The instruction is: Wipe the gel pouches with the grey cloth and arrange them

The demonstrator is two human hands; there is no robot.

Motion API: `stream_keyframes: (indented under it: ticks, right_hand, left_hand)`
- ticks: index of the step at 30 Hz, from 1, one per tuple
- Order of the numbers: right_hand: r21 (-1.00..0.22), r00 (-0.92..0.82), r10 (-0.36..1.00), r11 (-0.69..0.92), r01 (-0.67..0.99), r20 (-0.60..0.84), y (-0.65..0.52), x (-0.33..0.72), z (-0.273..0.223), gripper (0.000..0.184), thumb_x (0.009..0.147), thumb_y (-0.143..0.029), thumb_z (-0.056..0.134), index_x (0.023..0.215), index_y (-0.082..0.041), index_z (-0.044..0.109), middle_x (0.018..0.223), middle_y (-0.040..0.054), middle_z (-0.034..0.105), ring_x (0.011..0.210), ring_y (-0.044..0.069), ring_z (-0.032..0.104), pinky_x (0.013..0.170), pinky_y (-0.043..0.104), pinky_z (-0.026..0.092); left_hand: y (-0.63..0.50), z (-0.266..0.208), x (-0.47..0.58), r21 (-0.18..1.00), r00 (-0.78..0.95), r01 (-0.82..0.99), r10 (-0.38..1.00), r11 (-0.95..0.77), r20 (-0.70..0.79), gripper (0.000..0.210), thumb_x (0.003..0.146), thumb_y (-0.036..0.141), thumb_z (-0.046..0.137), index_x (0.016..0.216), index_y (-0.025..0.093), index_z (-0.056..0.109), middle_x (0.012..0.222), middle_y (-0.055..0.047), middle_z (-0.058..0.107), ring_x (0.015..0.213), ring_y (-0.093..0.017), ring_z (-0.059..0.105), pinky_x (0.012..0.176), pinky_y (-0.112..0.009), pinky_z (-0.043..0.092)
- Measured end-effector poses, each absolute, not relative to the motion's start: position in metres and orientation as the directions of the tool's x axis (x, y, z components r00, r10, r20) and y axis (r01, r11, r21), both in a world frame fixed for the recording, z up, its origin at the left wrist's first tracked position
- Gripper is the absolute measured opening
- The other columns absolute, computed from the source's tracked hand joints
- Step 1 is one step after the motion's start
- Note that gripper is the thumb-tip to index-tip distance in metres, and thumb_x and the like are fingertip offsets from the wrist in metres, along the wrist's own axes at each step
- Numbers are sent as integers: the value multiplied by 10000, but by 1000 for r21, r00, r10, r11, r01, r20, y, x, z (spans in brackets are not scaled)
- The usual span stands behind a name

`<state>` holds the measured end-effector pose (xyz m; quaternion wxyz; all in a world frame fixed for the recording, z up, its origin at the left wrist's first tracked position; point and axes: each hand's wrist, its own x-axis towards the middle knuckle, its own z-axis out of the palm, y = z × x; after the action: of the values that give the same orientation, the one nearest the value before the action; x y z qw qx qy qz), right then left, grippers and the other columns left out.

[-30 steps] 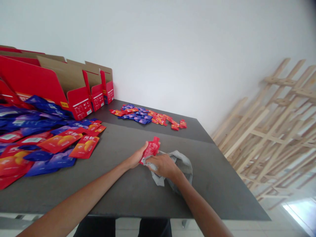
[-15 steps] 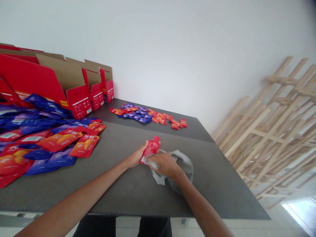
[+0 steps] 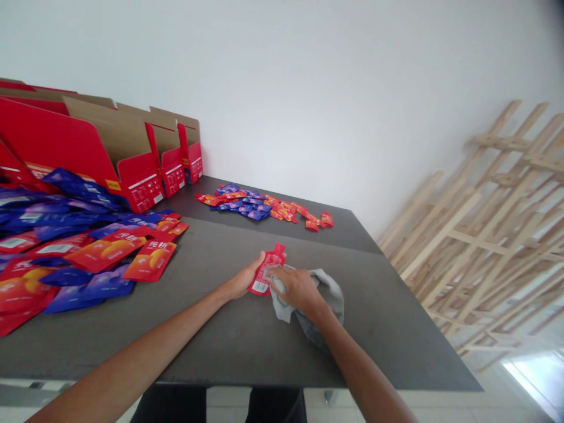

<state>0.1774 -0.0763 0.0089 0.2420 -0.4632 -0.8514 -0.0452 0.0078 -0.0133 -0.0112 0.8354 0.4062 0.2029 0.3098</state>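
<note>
Your right hand [image 3: 297, 288] has slid the cloth [image 3: 332, 294] up from the lower end of the pouch [image 3: 261, 272] towards its middle, baring the barcode [image 3: 260, 286]; your left hand has barely shifted. The pouch sits between your hands, tilted above the tabletop [image 3: 211, 335], its neck [image 3: 279, 248] pointing away from you. Your left hand [image 3: 247, 278] is clamped on its left edge, thumb in front; your right hand is closed on a bunch of cloth at its face.

This looks like wiping. To do it well, keep the left grip firm at the edge and back the pouch with your fingers, so the film stays flat. Press lightly with a folded part of the cloth, work over the print in even strokes, and avoid squeezing the middle or snagging the neck. Keep the loose cloth, to the right of your right hand, from dragging.

Most of your left fingers are hidden behind the pouch; your right hand and the cloth cover part of its face. Its back is out of sight, and the small print is too blurred to read.
</note>
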Motion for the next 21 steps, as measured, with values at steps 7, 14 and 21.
stream_keyframes:
  ticks: [7,14,21]
  right_hand:
    - [-94,-605,727,661,744,325,-80,172,11,189,942,-264,591,1071,-287,727,974,-11,780,861,181,727,702,243,487]
    - [-142,-573,802,595,791,171,-78,176,13,254,982,-315,545,1188,-279,690,1127,18,754,996,206,706,812,265,497]
    - [-146,-577,773,623,769,264,-79,176,13,215,956,-283,592,1138,-297,705,1098,-14,765,957,215,726,766,278,509]
  left_hand:
    - [-6,-14,4,933,607,-251,793,256,-54,776,904,753,390,1355,160,604,1058,-138,730,923,-247,684,868,-351,502]
    - [22,30,-64,773,149,463,897,-435,416,676,984,639,273,1425,189,518,1223,-130,627,1100,-256,582,1002,-402,435]
    - [43,76,-201,68,-50,998,865,18,499,625,926,551,514,1414,161,544,1203,-195,555,1139,-413,502,938,-533,394]
